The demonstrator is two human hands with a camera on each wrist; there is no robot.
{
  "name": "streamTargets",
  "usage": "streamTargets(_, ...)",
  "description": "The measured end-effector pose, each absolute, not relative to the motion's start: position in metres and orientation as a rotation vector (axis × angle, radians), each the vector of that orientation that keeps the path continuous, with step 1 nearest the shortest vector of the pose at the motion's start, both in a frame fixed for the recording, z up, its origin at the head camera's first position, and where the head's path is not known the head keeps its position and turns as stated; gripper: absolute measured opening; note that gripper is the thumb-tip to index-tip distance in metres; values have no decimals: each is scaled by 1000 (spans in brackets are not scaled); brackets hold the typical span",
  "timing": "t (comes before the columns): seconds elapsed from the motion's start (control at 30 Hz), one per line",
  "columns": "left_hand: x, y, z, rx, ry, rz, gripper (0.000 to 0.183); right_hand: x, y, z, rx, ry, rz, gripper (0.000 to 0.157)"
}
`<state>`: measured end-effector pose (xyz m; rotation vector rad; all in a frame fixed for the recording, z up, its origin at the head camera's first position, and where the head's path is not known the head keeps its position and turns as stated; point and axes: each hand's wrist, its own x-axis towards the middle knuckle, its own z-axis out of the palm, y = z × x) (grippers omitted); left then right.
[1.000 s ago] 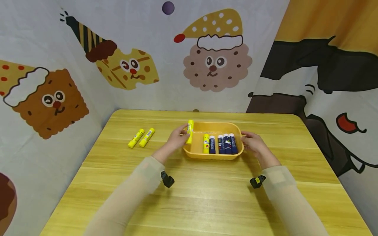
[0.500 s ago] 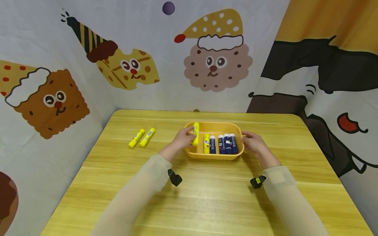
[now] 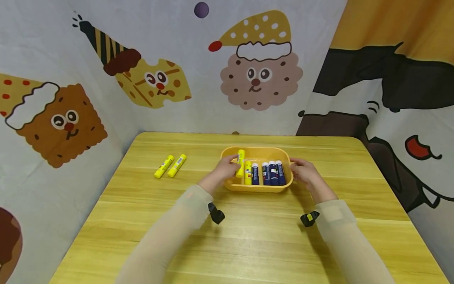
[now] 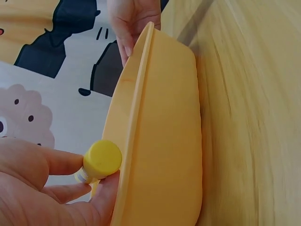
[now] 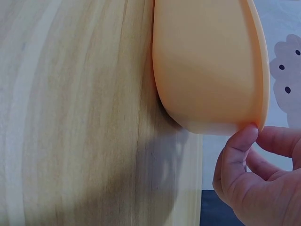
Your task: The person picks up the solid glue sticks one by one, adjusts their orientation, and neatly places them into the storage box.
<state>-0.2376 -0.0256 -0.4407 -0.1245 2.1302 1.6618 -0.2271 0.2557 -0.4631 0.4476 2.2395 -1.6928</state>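
Observation:
My left hand (image 3: 224, 169) holds a yellow glue stick (image 3: 241, 161) between thumb and fingers, over the left part of a shallow orange plastic tray (image 3: 258, 189). In the left wrist view the round yellow end of the glue stick (image 4: 104, 157) shows beside the tray's rim. Inside the tray lie another yellow glue stick (image 3: 247, 175) and several navy glue sticks (image 3: 273, 173) with white caps, side by side. At the tray's right end, my right hand (image 3: 304, 171) pinches the rim, thumb outside, as the right wrist view shows.
Two yellow glue sticks (image 3: 164, 166) lie slanted on the wooden table (image 3: 255, 236), left of the tray. A cloth backdrop (image 3: 205, 98) with cartoon figures hangs behind the table and along its sides.
The left hand has moved right with the yellow glue stick, from the tray's left rim to just beside the yellow one inside. The right hand stays at the tray's right end.

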Motion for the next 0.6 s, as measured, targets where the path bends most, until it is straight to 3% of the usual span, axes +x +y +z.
streamTargets(0.6,-243,-6,-449,-282,2332,1411,52,-225,254,-462,442,2237,-1704,49)
